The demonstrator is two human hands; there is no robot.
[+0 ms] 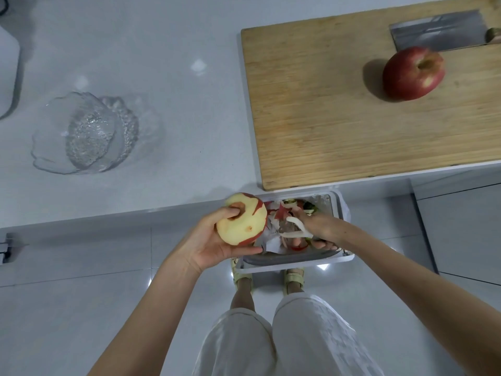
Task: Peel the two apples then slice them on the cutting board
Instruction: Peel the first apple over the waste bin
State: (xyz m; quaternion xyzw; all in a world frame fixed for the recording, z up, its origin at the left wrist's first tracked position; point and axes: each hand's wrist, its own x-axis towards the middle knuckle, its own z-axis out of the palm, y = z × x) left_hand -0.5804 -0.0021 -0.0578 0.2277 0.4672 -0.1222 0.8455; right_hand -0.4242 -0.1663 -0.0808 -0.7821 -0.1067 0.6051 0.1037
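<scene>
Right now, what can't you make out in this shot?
Head view only:
- Cleaver: handle cut off by the right edge.
- Peeler: mostly hidden by the right hand.
- Part-peeled apple: far side unseen; left hand covers its underside.
- White object: cut off at left edge.

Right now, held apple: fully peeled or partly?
Partly. The apple in the left hand is mostly pale flesh, with red skin strips along its right edge.
</scene>
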